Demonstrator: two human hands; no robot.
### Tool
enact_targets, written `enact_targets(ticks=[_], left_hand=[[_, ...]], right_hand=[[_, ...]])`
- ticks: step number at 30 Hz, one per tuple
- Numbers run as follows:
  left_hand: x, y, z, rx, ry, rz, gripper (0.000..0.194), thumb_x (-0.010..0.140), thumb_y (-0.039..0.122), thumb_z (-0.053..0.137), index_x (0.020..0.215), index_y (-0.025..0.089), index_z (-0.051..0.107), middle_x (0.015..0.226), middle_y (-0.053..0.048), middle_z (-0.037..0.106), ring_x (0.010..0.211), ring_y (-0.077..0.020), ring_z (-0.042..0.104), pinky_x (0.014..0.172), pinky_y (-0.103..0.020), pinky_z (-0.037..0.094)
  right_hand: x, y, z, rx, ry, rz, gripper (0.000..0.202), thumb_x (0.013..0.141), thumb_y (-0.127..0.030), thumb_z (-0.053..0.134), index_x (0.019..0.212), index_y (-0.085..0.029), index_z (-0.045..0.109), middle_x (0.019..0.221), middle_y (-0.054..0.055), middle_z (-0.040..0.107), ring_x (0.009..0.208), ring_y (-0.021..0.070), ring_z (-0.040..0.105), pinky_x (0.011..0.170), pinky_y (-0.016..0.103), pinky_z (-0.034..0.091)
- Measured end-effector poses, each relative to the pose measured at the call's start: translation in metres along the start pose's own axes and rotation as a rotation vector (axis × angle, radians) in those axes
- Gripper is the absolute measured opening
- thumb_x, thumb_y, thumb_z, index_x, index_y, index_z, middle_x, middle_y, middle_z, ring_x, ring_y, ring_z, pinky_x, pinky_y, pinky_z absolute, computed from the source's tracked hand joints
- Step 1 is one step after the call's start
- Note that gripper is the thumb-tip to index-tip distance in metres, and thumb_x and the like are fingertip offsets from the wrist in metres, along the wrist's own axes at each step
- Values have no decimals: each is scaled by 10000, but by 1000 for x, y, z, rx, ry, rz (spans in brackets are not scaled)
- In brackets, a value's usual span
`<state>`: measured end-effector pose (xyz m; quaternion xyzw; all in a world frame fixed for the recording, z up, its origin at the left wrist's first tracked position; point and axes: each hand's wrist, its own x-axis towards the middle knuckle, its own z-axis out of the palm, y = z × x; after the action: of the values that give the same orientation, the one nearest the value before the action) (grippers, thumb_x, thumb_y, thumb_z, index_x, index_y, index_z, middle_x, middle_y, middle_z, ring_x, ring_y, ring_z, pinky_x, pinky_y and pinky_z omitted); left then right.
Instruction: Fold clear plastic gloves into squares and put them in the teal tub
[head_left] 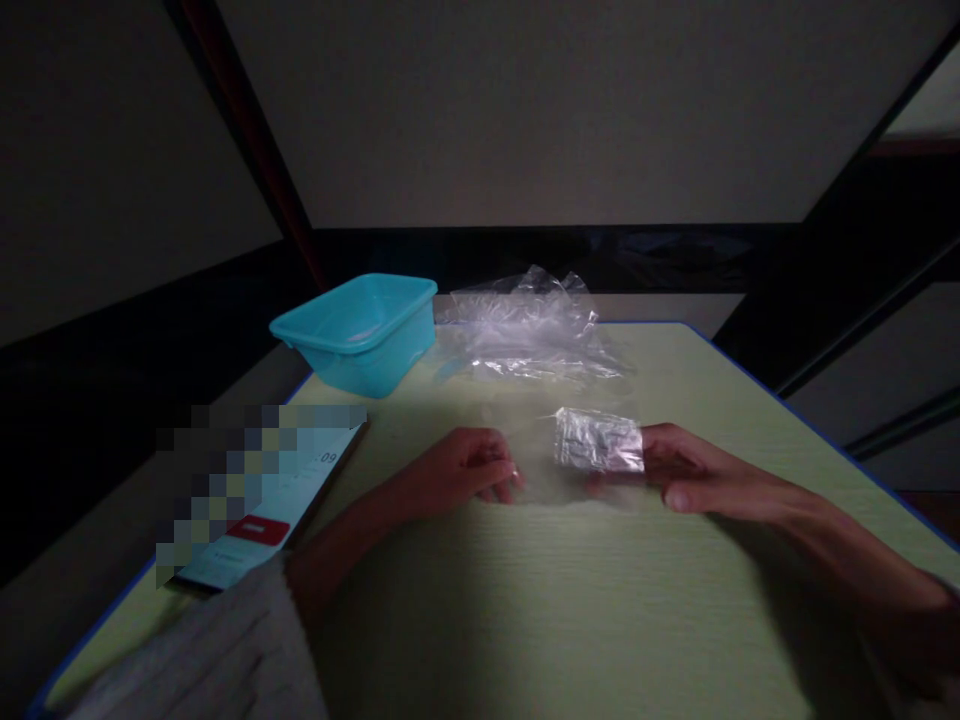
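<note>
A clear plastic bag [525,425] is stretched between my hands, low over the table. My left hand [484,468] is closed, with thumb and fingers pinching the bag's left edge. At the bag's right side lies a shiny silver foil packet [600,441]. My right hand [694,472] is at the packet's right end, its fingers reaching behind and under it and partly hidden. The right thumb shows apart, below the packet's right end. Whether the packet is fully inside the bag I cannot tell.
Behind my hands lies a heap of crumpled clear plastic bags [532,325]. A turquoise plastic basin [382,355] stands at the table's back left. A phone or tablet with a lit screen [277,510] lies along the left edge of the pale table [570,620].
</note>
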<state>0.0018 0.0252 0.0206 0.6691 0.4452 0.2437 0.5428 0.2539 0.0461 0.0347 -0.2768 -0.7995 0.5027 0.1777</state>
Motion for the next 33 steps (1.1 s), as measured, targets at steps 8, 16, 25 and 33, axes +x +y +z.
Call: enact_targets(ticks=[8,16,25,33], left_hand=[[5,-3,0,-108,39,-65,150,738,248,540,645,136,502,785,-50,673,608,-108,616,550,-206,455],[6,-11,-4,-143,178,-31,202,651,230,647,761,152,497,644,24,608,557,-107,593,516,-200,431],[-7,1,-7,9,162,-120,360,621,177,617,947,164,464,577,56,601,565,-128,602,528,-211,410],[-6,-1,-3,2,185,-136,387,611,130,583,963,171,428,527,85,578,523,-113,569,538,-211,407]], right_hand=[[9,7,9,207,107,173,288,782,-415,590,702,-149,517,597,-20,587,521,70,522,499,208,420],[11,15,12,302,230,297,272,669,-316,704,683,-155,486,529,-36,584,457,73,558,448,198,447],[15,12,16,294,302,365,274,620,-289,699,670,-168,459,538,-19,609,425,66,557,400,179,416],[13,10,14,204,309,398,263,615,-284,667,669,-186,430,510,-39,577,411,73,543,366,179,384]])
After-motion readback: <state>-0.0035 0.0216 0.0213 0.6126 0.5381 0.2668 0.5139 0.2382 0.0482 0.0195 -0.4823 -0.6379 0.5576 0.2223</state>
